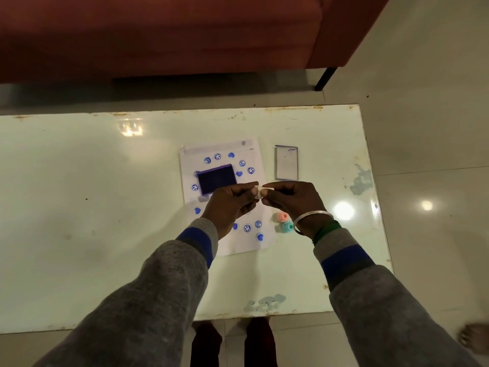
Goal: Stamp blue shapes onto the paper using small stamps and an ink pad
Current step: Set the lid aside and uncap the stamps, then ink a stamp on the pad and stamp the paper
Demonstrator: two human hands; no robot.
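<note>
A white paper (251,154) with several blue smiley and heart prints lies on the table. An open blue ink pad (217,179) rests on the paper's left half. My left hand (230,205) and my right hand (293,198) meet above the paper, fingertips pinched together on a small white stamp (259,193), mostly hidden by the fingers. A pink stamp (282,216) and a teal stamp (288,227) stand on the table just right of the paper, beside my right wrist.
The ink pad's clear lid (286,162) lies right of the paper. The pale glass table (92,194) has worn edges and flaked patches at the right and front. A red sofa (185,35) stands behind it. Someone's foot (475,337) shows at the lower right.
</note>
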